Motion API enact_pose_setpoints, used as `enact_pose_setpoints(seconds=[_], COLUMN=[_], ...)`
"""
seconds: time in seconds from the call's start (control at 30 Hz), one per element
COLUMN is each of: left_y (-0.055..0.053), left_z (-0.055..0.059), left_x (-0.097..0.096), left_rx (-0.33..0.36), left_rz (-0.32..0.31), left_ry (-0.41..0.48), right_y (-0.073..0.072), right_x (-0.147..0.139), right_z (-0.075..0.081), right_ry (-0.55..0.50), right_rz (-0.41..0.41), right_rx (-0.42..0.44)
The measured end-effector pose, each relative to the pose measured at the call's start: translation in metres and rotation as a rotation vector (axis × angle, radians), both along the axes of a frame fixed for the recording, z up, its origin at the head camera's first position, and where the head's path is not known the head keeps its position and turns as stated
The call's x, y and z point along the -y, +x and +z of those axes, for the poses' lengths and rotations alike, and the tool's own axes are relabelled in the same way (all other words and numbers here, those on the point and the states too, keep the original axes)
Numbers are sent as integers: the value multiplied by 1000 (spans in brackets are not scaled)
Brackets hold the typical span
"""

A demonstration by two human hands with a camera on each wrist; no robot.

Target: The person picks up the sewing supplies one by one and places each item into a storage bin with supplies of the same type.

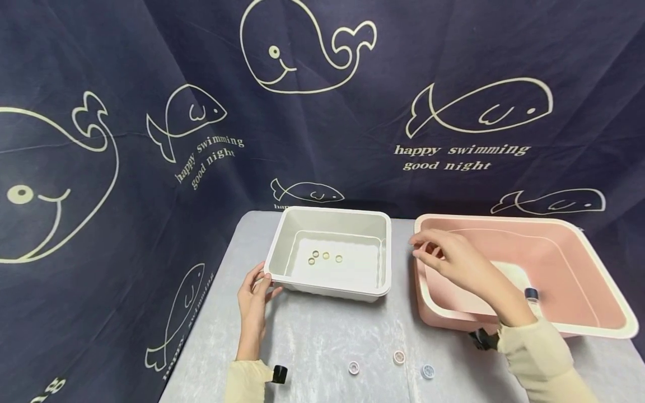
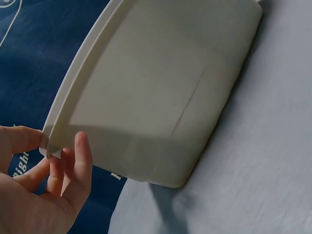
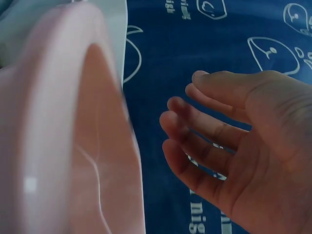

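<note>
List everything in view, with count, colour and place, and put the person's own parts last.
Off-white bin: 1, off-white, back of the table, left of the pink bin
Pink bin: 1, pink, table's right side
Small yellowish rounds: 4, pale yellowish, inside the off-white bin
Pinkish rounds: 2, pale pinkish, front of the table
Bluish round: 1, pale blue, beside them, on the right
Capped bottle: 1, dark cap, inside the pink bin, partly hidden
Table: 1, light grey, beneath the bins
Printed curtain: dark blue, behind and left; count unclear
Wrist devices: 2, black, at the wrists
Sleeves: 2, cream, on the forearms
Left hand: 1, pinching the off-white bin's rim
Right hand: 1, at the pink bin's left side, holding nothing
</note>
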State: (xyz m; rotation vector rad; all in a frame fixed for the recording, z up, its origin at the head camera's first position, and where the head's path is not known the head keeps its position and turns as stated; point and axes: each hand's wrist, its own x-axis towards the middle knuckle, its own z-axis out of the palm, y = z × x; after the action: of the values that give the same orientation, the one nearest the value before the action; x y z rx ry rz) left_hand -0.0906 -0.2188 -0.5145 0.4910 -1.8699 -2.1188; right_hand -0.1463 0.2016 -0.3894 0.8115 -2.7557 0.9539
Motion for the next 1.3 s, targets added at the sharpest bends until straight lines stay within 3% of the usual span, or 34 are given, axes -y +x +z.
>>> enact_pose_setpoints(seconds=[0.13, 0.23, 0.37, 0.6, 0.83, 0.97, 1.17, 1.3], left_y=[0, 0, 0, 1, 2, 2, 3, 4], left_z=[2, 3, 2, 6, 9, 7, 5, 5], left_x=[0, -1, -1, -3, -5, -4, -4, -4], left_rx=[10, 8, 3, -6, -11, -22, -85, -157], left_rz=[14, 27, 56, 100, 123, 140, 162, 192], left_ry=[-96, -229, -400, -574, -752, -828, -992, -1120], right_y=[13, 23, 31, 42, 58, 67, 78, 86], right_x=[-16, -32, -53, -89, -120, -133, -151, -161], right_z=[-1, -4, -13, -24, -26, -31, -37, -45], right_ry=[13, -8, -83, -173, -77, -40, 22, -95], right_rz=[-102, -181, -275, -451, -653, -725, -863, -932], right_rx=[25, 36, 13, -61, -68, -50, 8, 5])
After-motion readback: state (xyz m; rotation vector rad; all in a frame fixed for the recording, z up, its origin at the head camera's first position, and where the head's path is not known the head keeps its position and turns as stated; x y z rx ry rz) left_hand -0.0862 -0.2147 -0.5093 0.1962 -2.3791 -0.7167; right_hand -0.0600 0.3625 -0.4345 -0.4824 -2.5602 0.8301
